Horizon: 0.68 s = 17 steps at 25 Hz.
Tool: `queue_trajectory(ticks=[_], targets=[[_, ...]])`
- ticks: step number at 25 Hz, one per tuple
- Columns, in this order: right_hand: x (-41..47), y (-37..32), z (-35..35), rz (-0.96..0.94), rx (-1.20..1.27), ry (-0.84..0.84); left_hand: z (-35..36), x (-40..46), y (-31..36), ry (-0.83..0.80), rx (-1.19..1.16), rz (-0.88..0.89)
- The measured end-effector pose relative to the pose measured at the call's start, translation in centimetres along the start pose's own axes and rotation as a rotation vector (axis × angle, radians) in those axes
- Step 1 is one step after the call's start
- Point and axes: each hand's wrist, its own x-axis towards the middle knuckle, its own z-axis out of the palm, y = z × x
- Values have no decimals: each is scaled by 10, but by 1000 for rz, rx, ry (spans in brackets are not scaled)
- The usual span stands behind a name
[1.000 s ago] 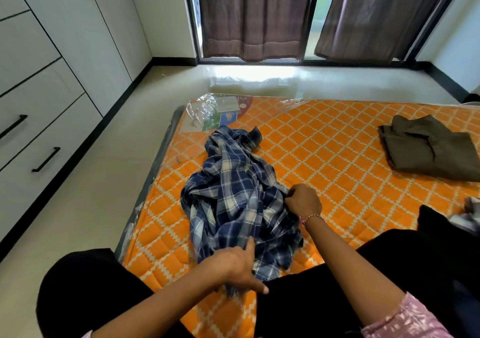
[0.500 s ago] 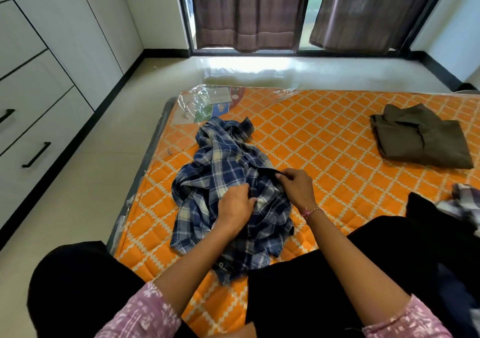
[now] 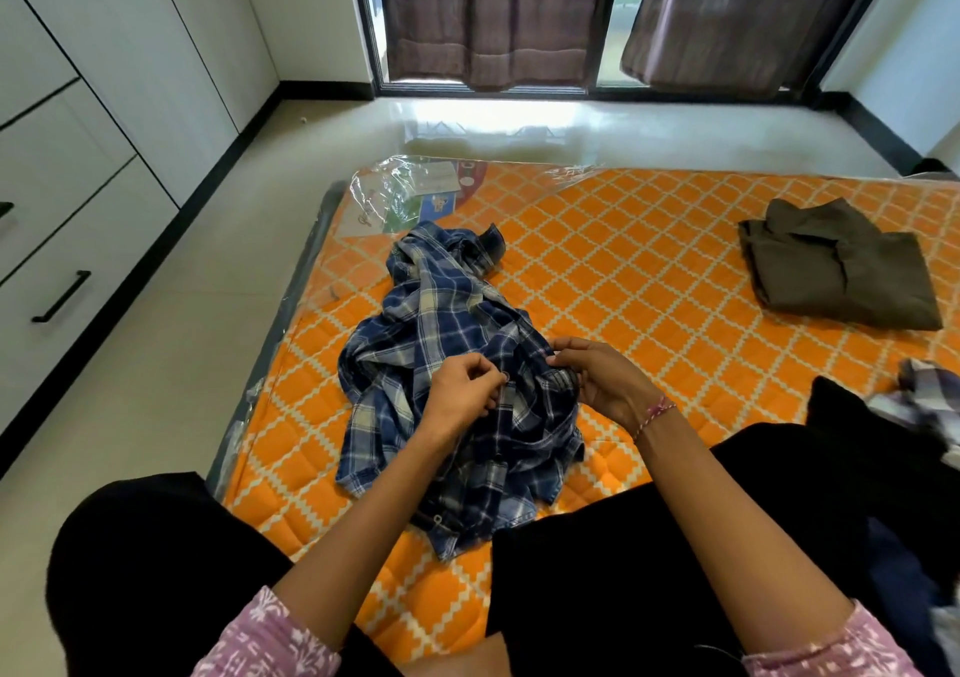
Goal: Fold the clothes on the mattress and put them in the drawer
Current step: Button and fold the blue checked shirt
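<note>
Both hands pinch the crumpled plaid shirt [image 3: 447, 364], left hand [image 3: 460, 393] just beside right hand [image 3: 602, 382], with the folded olive garment [image 3: 836, 271] well apart rightward.

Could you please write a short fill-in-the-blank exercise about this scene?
1. Both hands, left hand and right hand, pinch the blue ____ shirt.
2. The shirt lies on an ____ patterned mattress.
3. The olive garment lies to the ____ of the shirt.

Missing words: plaid; orange; right
</note>
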Motion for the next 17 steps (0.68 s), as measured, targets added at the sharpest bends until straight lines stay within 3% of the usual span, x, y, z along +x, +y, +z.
queue_trajectory(ticks=[4,6,9,11,15,17], targets=[[-4,-3,0,31,59,-102,-6,-7,4,-27,-120,-24],[-11,-5,1,22,-117,-79,-8,-10,3,-34,-146,-28],[-23,-3,6,-49,-526,100,-8,-12,3,-36,-128,-27],[-27,1,12,-143,-644,202,-6,-12,3,-34,-106,-18],[-36,4,30,-130,-363,180,-5,-12,6,-37,-49,15],[-39,8,38,-144,-347,161,-3,-11,6,-40,-28,27]])
